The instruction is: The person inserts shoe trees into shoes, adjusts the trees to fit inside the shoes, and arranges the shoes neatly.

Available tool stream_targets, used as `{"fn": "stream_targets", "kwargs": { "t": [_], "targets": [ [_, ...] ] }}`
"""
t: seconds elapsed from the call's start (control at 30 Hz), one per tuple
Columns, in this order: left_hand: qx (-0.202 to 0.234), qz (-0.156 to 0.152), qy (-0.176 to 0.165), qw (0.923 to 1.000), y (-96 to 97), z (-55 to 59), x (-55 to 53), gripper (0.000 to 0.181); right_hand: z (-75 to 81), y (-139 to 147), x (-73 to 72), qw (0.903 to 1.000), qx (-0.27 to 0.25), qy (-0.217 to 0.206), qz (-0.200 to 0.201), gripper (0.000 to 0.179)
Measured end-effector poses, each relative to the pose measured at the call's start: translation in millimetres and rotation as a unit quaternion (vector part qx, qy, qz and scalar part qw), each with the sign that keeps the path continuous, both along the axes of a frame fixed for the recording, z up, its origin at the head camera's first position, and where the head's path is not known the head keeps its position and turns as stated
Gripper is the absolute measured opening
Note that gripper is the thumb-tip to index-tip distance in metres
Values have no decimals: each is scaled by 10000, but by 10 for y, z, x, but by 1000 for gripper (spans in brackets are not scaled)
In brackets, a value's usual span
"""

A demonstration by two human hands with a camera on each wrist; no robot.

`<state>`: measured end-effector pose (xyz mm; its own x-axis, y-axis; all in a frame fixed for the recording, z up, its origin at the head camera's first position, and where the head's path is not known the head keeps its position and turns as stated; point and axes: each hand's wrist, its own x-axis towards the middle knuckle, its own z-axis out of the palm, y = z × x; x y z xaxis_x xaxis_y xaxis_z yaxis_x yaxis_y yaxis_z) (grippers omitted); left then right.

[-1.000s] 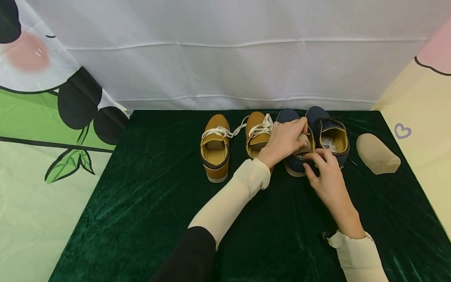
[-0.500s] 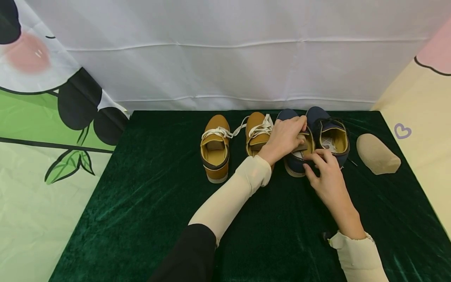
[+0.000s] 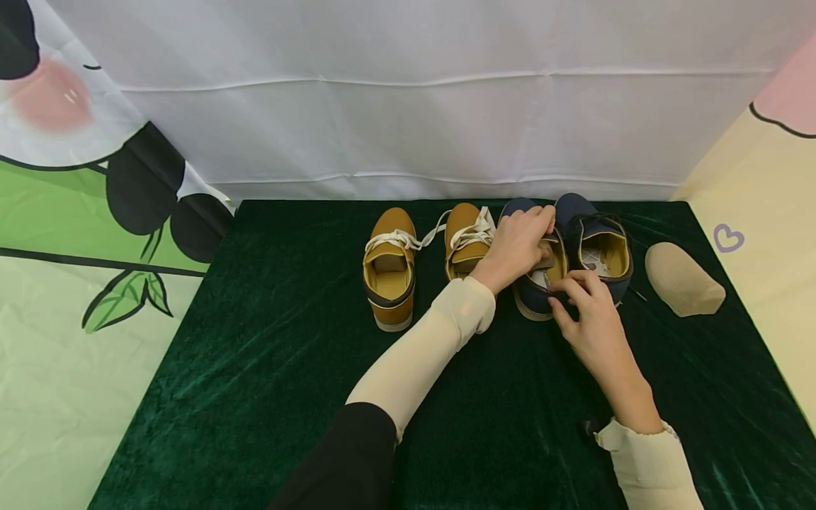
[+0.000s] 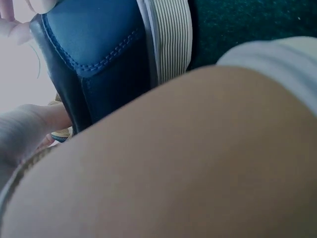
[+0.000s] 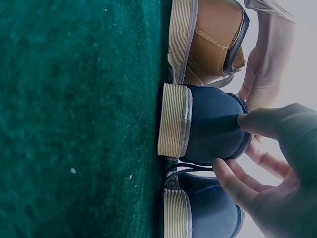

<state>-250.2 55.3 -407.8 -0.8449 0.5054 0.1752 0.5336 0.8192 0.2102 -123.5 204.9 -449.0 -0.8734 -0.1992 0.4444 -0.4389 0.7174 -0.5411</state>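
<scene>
My left hand (image 3: 518, 244) reaches over the left navy shoe (image 3: 530, 300), with fingers bent over the lace area and thumb against the brown tongue (image 3: 546, 256); some of its fingertips are hidden. At the heel collar of the same shoe, my right hand (image 3: 589, 315) pinches the rim. The right wrist view shows its thumb (image 5: 252, 122) on the heel of this navy shoe (image 5: 215, 124) and other fingers beside it. A second navy shoe (image 3: 575, 205) with black laces stands close on the right. White insole shows inside the opening.
Two tan shoes (image 3: 393, 219) with white laces (image 3: 440, 228) running between them stand to the left. A beige rounded shoe insert (image 3: 684, 280) lies at the right. Everything sits on a dark green velvet cloth (image 3: 274, 319), before a white backdrop (image 3: 382, 127).
Inside the left navy shoe, the pale beige area under my left thumb has shrunk from sight, and more white insole and brown tongue show. My right hand has kept its place at the heel.
</scene>
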Motion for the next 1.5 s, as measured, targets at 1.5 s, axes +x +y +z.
{"fn": "stream_targets", "kwargs": {
  "t": [1.5],
  "targets": [
    [-822, 456, -61, 9956, 139, -51, -83, 32, -5, -13, 6, 9999, -85, 46, 46, 22]
  ]
}}
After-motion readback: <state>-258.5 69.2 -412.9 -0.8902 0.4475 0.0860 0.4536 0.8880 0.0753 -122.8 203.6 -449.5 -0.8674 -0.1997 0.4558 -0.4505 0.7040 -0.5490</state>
